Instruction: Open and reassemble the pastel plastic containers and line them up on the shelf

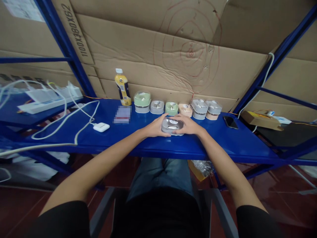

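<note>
A grey lunch box (172,125) with a clear-looking lid and a small round label sits on the blue table, close to its front edge. My left hand (158,126) wraps its left side, and my right hand (187,125) wraps its right side. Behind it stands a row of similar boxes: a green-lidded two-tier box (142,102), a small grey box (157,107), a green box (171,108), a peach box (185,110), a grey two-tier box (199,109) and a grey-and-peach box (213,109).
A yellow drink bottle (123,87) stands at the back left, near a blurred-out packet (122,114). A white earphone case (101,127) lies by white cables (75,132) and a power strip (49,102). On the right rests a phone (230,122). Cardboard (138,49) backs the table.
</note>
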The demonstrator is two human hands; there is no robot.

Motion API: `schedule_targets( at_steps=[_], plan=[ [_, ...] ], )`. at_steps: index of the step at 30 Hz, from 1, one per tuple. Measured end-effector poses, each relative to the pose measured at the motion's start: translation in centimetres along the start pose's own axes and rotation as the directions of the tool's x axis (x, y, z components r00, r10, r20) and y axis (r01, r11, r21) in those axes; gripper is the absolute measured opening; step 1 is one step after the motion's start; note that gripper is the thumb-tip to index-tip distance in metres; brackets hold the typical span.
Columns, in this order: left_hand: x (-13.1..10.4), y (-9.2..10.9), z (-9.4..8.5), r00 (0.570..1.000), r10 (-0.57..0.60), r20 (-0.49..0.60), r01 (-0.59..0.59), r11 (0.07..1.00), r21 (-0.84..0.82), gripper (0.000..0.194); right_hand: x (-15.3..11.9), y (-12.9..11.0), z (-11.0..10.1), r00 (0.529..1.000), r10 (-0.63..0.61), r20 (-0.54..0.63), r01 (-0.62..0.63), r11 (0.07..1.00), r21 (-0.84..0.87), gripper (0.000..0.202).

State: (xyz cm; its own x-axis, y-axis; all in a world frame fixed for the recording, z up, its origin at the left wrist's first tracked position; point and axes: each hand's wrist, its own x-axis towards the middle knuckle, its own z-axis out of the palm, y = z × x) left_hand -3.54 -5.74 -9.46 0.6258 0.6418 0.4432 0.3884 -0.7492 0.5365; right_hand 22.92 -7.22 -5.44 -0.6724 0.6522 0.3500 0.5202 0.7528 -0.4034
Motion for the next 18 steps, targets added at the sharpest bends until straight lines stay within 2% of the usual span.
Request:
schedule_targets(
  at_steps=[4, 11, 18],
  plan=[
    [0.11, -0.21, 0.11, 1.000, -0.001, -0.019, 0.001, 1.000, -0.015, 0.134, 0.05, -0.07, -0.01, 1.000, -0.010, 0.008, 0.010, 1.000, -0.004, 0.082],
    [0.09, 0.27, -0.13, 0.999, -0.032, 0.010, 0.032, 0.999, -0.003, 0.130, 0.01, -0.28, -0.14, 0.999, -0.030, 0.025, 0.030, 0.999, 0.010, 0.081],
    [0.10, 0.13, -0.30, 1.000, 0.000, 0.013, 0.000, 1.000, -0.021, 0.128, -0.01, -0.54, -0.30, 0.998, -0.029, 0.049, 0.029, 1.000, -0.007, 0.082]
  ],
)
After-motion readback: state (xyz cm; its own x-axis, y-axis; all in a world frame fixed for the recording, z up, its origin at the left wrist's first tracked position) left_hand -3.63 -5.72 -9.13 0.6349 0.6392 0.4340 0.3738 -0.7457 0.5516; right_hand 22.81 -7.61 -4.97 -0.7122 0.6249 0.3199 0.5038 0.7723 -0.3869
